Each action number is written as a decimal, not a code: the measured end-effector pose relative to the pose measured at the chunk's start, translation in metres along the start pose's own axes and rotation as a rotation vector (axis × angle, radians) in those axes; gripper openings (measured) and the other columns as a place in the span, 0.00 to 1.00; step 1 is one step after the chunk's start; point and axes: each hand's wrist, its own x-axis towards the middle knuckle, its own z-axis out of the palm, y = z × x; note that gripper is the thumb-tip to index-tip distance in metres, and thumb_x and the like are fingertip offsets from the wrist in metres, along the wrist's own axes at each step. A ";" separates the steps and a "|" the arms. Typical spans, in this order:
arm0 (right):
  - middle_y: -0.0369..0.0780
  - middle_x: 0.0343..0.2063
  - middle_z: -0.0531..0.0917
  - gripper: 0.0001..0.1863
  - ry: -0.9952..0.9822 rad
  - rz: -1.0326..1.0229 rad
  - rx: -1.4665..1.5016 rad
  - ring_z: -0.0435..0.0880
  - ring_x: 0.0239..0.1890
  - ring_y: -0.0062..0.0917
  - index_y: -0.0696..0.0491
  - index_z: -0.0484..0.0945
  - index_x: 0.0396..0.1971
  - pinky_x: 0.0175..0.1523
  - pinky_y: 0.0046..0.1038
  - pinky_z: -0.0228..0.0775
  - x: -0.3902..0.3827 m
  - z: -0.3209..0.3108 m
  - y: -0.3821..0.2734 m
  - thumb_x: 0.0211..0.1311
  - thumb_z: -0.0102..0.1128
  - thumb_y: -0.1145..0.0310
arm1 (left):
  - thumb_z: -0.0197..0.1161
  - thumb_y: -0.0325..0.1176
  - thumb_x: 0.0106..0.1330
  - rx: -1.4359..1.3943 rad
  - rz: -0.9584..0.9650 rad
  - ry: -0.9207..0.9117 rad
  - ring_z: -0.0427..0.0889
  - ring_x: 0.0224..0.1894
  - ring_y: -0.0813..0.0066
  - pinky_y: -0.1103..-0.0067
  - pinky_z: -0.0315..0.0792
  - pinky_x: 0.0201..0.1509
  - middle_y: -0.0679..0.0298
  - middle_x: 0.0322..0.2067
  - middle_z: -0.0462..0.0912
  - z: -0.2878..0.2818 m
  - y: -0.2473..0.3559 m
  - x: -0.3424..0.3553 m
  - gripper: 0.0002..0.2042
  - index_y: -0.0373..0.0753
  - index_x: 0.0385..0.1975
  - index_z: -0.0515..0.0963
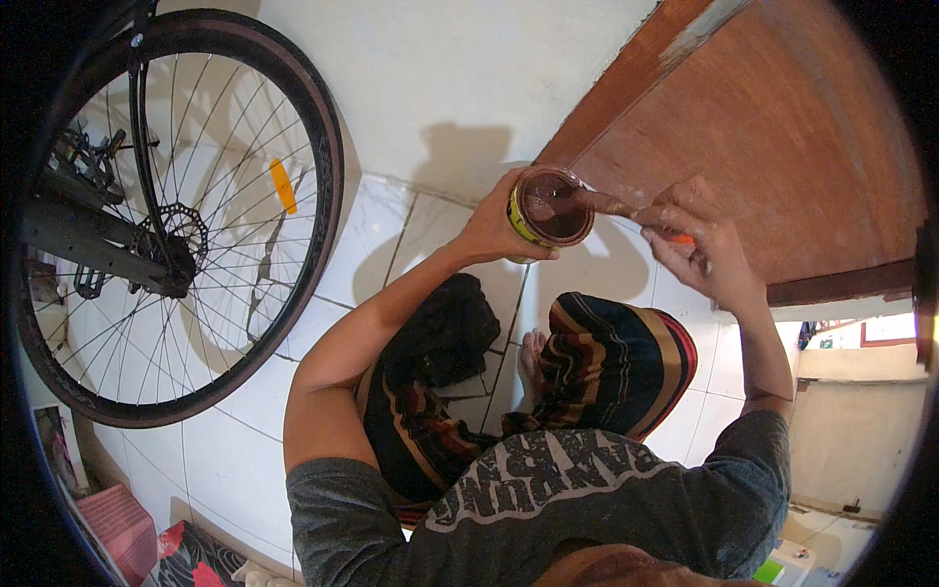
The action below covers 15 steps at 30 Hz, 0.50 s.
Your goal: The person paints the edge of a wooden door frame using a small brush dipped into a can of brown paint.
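Note:
My left hand (487,227) is wrapped round the side of an open paint can (522,223), held up over the floor and tilted so that its mouth shows. Brown paint (559,207) coats the inside. In my right hand (719,256) is a paintbrush (618,205), gripped by the handle; a bit of orange shows between the fingers. The brush's brown-smeared end points left, at the can's right rim. Whether it touches the rim I cannot tell. Just beyond my right hand is a brown wooden door (773,127).
A bicycle wheel (331,186) stands at the left against the white wall (411,68). A brown door frame (626,83) runs up beside the door. Under me are white floor tiles (230,450) and a black cloth-like bundle (460,328) by my left knee. A pink box (117,523) sits lower left.

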 end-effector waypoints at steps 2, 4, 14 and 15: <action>0.43 0.33 0.77 0.11 -0.059 -0.080 -0.042 0.73 0.39 0.38 0.54 0.81 0.37 0.46 0.37 0.68 -0.005 0.004 0.005 0.51 0.66 0.74 | 0.83 0.48 0.31 -0.012 -0.017 0.006 0.72 0.60 0.61 0.69 0.66 0.64 0.55 0.57 0.71 -0.001 0.000 -0.001 0.55 0.37 0.63 0.59; 0.42 0.34 0.76 0.11 -0.092 -0.092 -0.054 0.73 0.39 0.38 0.54 0.81 0.36 0.46 0.36 0.67 -0.006 0.003 0.006 0.50 0.65 0.74 | 0.84 0.47 0.30 0.016 -0.057 0.011 0.72 0.60 0.61 0.69 0.66 0.64 0.55 0.57 0.71 -0.002 0.004 -0.001 0.55 0.37 0.63 0.59; 0.44 0.30 0.80 0.07 0.066 0.002 0.050 0.78 0.35 0.38 0.55 0.82 0.33 0.39 0.37 0.70 0.005 -0.004 0.001 0.55 0.65 0.71 | 0.85 0.44 0.31 -0.046 -0.007 0.005 0.70 0.61 0.64 0.70 0.63 0.67 0.55 0.59 0.69 -0.003 -0.005 0.001 0.56 0.36 0.64 0.57; 0.44 0.29 0.81 0.07 0.086 0.059 0.119 0.79 0.33 0.38 0.55 0.82 0.33 0.37 0.37 0.70 0.008 0.002 0.003 0.56 0.66 0.69 | 0.85 0.44 0.31 -0.065 0.022 0.008 0.70 0.61 0.64 0.70 0.63 0.67 0.55 0.59 0.69 -0.004 -0.010 0.000 0.56 0.36 0.64 0.57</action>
